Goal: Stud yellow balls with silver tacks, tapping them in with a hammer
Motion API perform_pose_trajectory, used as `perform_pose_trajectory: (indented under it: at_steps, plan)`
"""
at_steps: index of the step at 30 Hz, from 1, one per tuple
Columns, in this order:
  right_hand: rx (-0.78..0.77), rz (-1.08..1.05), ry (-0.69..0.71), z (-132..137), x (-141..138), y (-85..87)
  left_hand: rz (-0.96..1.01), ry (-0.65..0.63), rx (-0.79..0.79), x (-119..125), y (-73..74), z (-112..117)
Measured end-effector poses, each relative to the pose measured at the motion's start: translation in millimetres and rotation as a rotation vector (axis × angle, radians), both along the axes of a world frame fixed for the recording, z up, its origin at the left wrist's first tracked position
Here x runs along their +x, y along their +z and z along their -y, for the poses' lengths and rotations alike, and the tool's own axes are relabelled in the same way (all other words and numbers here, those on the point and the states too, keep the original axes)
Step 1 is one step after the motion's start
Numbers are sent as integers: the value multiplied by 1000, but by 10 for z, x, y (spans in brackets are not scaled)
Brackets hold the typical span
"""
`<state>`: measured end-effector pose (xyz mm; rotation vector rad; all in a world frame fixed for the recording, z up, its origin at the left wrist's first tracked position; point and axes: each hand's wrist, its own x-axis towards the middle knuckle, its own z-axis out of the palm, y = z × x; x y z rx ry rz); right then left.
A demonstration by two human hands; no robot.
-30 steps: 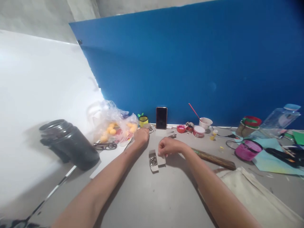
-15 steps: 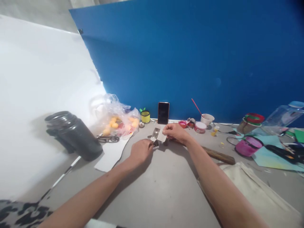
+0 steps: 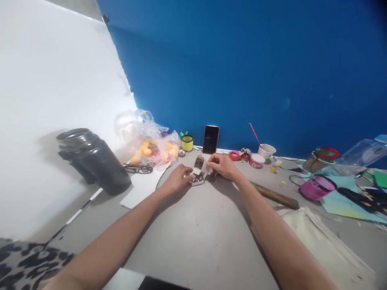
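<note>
A small white box (image 3: 198, 182) with shiny metal pieces inside lies on the table between my hands. Just behind it, a second small compartment or box (image 3: 199, 163) holds more dark metal bits; whether the two are joined I cannot tell. My left hand (image 3: 177, 180) is at the left side of the front box, fingers apart, with the fingertips at its edge. To the right of the boxes, my right hand (image 3: 223, 166) has its thumb and fingertips pinched together. Anything between those fingertips is too small to make out.
A wooden handle (image 3: 275, 196) lies beside my right forearm, near a cream cloth (image 3: 323, 245). Behind the boxes a phone (image 3: 211, 139) leans upright. A dark bottle (image 3: 96, 161) and a plastic bag with orange balls (image 3: 148, 149) stand left; a white cup (image 3: 266, 151) stands right.
My left fingers have loosened and spread at the front box, whose metal pieces now show. My right hand has let go of the white flap and moved slightly right. The view has tilted slightly.
</note>
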<state>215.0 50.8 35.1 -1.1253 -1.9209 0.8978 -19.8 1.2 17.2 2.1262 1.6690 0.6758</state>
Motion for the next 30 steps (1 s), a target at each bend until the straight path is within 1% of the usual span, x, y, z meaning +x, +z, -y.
perform_pose_trajectory:
  at_steps: [3, 5, 9, 10, 12, 15, 17, 20, 23, 26, 28, 30]
  plan:
    - [4, 16, -10, 20, -32, 9, 39, 14, 8, -10, 18, -26]
    - [-62, -19, 0, 38, -42, 20, 77, 29, 29, -4, 55, -32]
    - [-258, -128, 3, 57, -27, 45, 155, 93, 61, 9, 137, 1]
    - [-284, -153, -2, 55, -14, 50, 152, 90, 64, 11, 147, 18]
    - [-288, -185, -22, 40, 22, 59, 92, 52, 74, 13, 146, 54]
    - [-230, -177, -72, 13, 81, 69, -41, -41, 57, 17, 101, 97]
    - [-182, -156, -73, 7, 101, 78, -92, -76, 28, 18, 64, 106]
    - [-124, -136, -38, 28, 87, 99, -122, -70, -1, 14, 37, 98]
    - [-75, -61, -14, 63, 33, 123, -111, -56, -15, 7, 59, 96]
    - [46, 88, -27, 83, -32, 134, -43, -17, 44, 4, 87, 99]
    - [132, 198, -44, 89, -72, 133, 15, 6, 129, 13, 84, 90]
    - [182, 294, -53, 100, -105, 135, 48, -3, 206, 36, 60, 73]
